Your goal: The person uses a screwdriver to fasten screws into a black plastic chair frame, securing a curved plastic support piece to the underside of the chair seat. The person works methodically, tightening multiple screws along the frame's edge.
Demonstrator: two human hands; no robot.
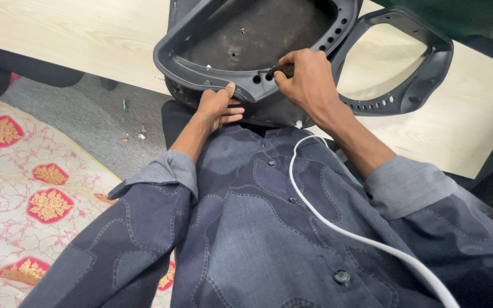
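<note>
White cable [338,225] crosses your shirt. Your right hand [309,80] clamps a dark tool handle [283,69] at the grey chair frame [212,68]; left hand [219,106] fingers press together under its rim.

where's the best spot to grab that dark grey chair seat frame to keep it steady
Grip the chair seat frame at its near rim, coming from below on the left. The rim forms a raised lip there, and the left hand already rests under it, while the right hand holds a dark-handled tool at a rim hole.

Left hand [219,106] flat, fingers spread; right hand [306,77] fisted.
</note>
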